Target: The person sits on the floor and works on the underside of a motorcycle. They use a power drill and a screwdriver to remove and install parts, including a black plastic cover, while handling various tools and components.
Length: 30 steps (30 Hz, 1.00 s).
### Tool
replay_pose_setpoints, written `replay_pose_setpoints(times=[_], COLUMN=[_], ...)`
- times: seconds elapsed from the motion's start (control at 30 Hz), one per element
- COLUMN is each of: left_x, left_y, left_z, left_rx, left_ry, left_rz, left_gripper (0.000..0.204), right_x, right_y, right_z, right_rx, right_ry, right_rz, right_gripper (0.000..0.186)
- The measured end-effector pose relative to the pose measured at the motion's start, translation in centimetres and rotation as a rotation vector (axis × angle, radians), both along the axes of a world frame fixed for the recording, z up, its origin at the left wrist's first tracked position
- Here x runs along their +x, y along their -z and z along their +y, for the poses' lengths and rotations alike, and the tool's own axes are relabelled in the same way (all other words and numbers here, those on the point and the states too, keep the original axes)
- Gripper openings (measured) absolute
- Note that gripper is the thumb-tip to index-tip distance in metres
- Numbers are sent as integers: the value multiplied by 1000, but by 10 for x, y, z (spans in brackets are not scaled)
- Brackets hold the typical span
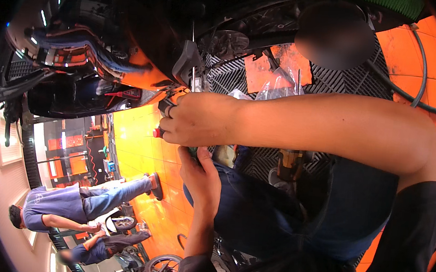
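My right hand, with a dark ring on one finger, reaches across from the right and curls around a small dark object. A red end of it pokes out past the fingers; its kind is hidden. Just below, my left hand is raised with thumb and fingers closed in, partly behind the right hand. A sliver of something dark green shows there, too covered to name. Beside the hands is the glossy black bodywork of a vehicle. A shiny metal rod and a dark grey bracket-like part stand next to my right hand.
A clear plastic bag lies on black ribbed matting. Close to my legs is a yellow-and-black power tool. A dark hose curves over orange tiles. Two people are near parked motorcycles at lower left.
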<state>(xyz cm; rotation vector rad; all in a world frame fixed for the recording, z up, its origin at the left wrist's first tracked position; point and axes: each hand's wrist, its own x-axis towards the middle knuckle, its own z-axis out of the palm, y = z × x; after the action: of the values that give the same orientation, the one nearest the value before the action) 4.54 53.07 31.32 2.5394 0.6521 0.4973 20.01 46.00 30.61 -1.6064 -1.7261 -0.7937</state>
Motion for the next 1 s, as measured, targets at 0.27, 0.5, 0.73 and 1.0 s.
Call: replay_pose_setpoints(times=[0.27, 0.5, 0.73, 1.0], left_x=[2, 6, 1, 11], left_y=[-20, -20, -7, -29], left_z=[29, 31, 16, 48], left_rx=[-1036, -186, 293, -815], left_ry=[67, 205, 158, 142], left_rz=[237, 265, 133, 413], left_gripper=[47, 39, 37, 36], right_x=[-10, -9, -14, -6], right_y=[-14, -9, -5, -1], right_z=[-7, 0, -2, 7], right_rx=[-399, -197, -210, -178], right_ry=[44, -32, 39, 68], right_rz=[281, 318, 227, 145], right_gripper=[9, 8, 6, 11])
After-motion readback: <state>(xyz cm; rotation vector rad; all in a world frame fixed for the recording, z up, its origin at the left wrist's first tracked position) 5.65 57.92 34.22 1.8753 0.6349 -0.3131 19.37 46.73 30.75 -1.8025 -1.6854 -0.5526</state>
